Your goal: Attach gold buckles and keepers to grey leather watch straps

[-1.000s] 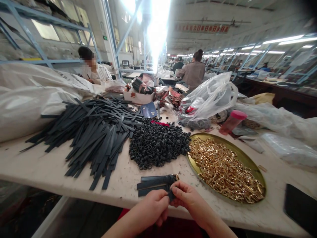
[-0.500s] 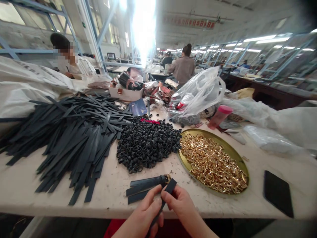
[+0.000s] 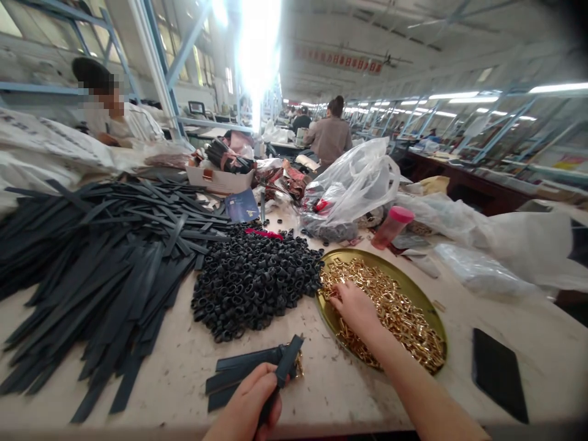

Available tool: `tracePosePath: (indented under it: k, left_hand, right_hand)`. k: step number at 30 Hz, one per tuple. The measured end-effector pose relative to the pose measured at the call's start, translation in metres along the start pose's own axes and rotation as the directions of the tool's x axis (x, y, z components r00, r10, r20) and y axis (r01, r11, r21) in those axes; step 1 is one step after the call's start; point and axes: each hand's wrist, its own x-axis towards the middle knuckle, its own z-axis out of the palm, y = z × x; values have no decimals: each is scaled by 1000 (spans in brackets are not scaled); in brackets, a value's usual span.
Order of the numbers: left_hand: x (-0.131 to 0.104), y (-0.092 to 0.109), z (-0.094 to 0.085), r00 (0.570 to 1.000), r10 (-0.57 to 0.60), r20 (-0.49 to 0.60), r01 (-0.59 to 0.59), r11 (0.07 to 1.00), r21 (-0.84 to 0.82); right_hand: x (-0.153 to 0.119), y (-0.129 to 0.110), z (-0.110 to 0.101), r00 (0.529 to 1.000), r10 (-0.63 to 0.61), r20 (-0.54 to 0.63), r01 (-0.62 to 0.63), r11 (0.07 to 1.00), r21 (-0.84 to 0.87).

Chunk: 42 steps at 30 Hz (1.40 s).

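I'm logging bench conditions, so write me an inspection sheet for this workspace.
Surface: pale tabletop, speckled.
Work items: long flat dark strips heaped left; small dark ring-shaped loops, centre; small gold-coloured metal pieces on a rounded gold-coloured tray, right.
Clutter: translucent white plastic bag, pink-lidded cylindrical jar, thin black rectangular slab.
Left hand: grips one dark strip.
Right hand: among the metal pieces; grip unclear.
Cables: nothing seen.
Surroundings: co-workers, pale-blue metal frames.

held strap [image 3: 289,358]: flat, near-black, narrow, slanting up to the right, its squared end above the laid straps [image 3: 229,381] | laid straps: dark, roughly side by side on the counter [image 3: 177,392], gold metal [image 3: 300,365] at the right end, perhaps a buckle, partly hidden | gold buckles [image 3: 390,306]: small, shiny, heaped loose across most of the tray [image 3: 416,294]
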Motion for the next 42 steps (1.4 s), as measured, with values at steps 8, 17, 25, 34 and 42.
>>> tracePosePath:
  k: [8,17,25,34,42]
  left_hand:
    - [-19,7,13,1000,12,-22,-15,987,-160]
    - [-37,3,19,995,94,-29,-97,987,-130]
    - [-23,-23,9,940,319,-120,-303,943,136]
    - [-42,-6,6,843,525,-117,-385,740,551]
    - [-41,10,1,868,496,0,-300,525,796]
  right_hand:
    - [-2,-5,-8,997,-70,20,68,994,84]
    - [-87,-67,-15,935,-76,345,-253,539,803]
    - [-125,-116,0,904,-32,427,-415,185,891]
    - [-142,-136,17,891,-77,448,-450,-10,893]
    - [-144,-127,8,788,-184,587,-614,-300,730]
